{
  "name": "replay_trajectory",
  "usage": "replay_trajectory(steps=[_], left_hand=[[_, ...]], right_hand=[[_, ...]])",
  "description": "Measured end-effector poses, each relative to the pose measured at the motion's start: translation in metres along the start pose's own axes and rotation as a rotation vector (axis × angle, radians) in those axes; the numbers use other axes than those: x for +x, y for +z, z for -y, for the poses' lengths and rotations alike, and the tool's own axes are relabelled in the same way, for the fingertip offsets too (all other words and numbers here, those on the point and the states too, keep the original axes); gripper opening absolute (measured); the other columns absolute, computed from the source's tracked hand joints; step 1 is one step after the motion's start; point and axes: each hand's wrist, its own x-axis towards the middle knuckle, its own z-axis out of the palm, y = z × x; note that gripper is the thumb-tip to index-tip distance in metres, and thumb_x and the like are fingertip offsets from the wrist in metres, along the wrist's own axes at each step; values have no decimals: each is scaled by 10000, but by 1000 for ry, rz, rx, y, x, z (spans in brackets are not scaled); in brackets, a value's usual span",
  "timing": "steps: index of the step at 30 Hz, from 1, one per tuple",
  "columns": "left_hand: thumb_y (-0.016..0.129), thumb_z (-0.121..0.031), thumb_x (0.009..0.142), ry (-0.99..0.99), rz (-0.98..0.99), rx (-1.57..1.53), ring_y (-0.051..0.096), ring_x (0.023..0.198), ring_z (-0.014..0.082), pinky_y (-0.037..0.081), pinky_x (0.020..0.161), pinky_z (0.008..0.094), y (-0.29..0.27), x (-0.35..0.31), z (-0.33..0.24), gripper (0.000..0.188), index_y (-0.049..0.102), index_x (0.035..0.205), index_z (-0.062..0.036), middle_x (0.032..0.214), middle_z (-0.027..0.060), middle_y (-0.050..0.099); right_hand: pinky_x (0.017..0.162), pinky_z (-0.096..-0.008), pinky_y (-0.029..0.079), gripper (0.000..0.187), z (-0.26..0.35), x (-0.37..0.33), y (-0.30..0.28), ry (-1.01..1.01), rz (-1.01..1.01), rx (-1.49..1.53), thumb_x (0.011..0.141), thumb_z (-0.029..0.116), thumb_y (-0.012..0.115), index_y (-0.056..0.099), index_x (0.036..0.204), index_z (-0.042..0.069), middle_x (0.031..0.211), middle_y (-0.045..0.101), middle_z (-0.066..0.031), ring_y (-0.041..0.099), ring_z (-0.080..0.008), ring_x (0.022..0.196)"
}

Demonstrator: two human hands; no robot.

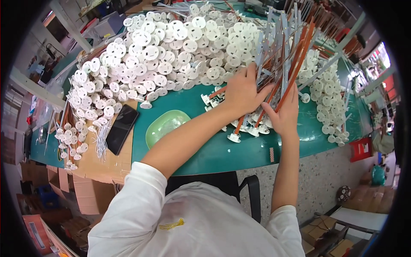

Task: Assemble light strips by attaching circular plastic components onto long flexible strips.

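Note:
A loose bundle of long, thin orange-brown and silver strips stands upright in front of me, its upper ends fanning apart. White round plastic pieces are fixed to the lower ends of some strips and rest on the green tabletop. My left hand is closed round the bundle's left side, its fingertips partly hidden among the strips. From the right, my right hand wraps the same bundle lower down, thumb in front and fingers behind. The two thumbs nearly meet.
A big heap of white round-headed pieces covers the back and left of the table; another pile lies right. Near my left forearm are a green bowl, a black phone and white cords. A chair stands below.

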Motion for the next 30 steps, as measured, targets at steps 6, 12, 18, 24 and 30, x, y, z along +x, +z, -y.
replay_trajectory(steps=[6, 12, 18, 24, 30], left_hand=[[691, -498, 793, 27, 186, 125, 585, 1011, 418, 484, 873, 454, -10, 0, -11, 806, 446, 1270, 105, 1107, 263, 587], [722, -562, 728, 82, 179, 164, 616, 989, 384, 500, 862, 437, -31, -6, 3, 826, 499, 1192, 84, 1093, 231, 608], [788, -655, 588, -137, 358, 77, 624, 973, 387, 505, 862, 433, -45, 17, -1, 946, 529, 1100, 98, 1045, 239, 626], [852, -572, 531, 23, 253, 139, 600, 1025, 379, 511, 849, 429, -20, 13, -25, 1044, 452, 1263, 56, 1140, 254, 563], [867, -574, 507, -72, 293, 219, 603, 959, 370, 517, 828, 427, -13, 27, -40, 1057, 459, 1247, 61, 1048, 230, 564]], right_hand=[[1071, -467, 344, 1073, -22, -12, -16, 98, -59, 77, 667, 351, 851, 247, 1462, -43, 1416, 367, -272, 390, -440, 1290], [1080, -427, 331, 1101, -17, -26, -16, 281, -117, 203, 611, 268, 892, 262, 1463, -31, 1437, 380, -219, 390, -361, 1319], [1101, -402, 317, 1200, -70, -17, -42, 389, -286, 119, 577, 282, 923, 207, 1484, -42, 1493, 320, -236, 319, -328, 1393], [1028, -428, 406, 1064, -65, -30, -30, 755, -453, -26, 552, 383, 940, 396, 1354, -54, 1330, 449, -233, 475, -331, 1224], [949, -408, 458, 909, -98, -55, -25, 1154, -685, 169, 608, 353, 923, 455, 1265, -68, 1192, 536, -206, 533, -307, 1127]])
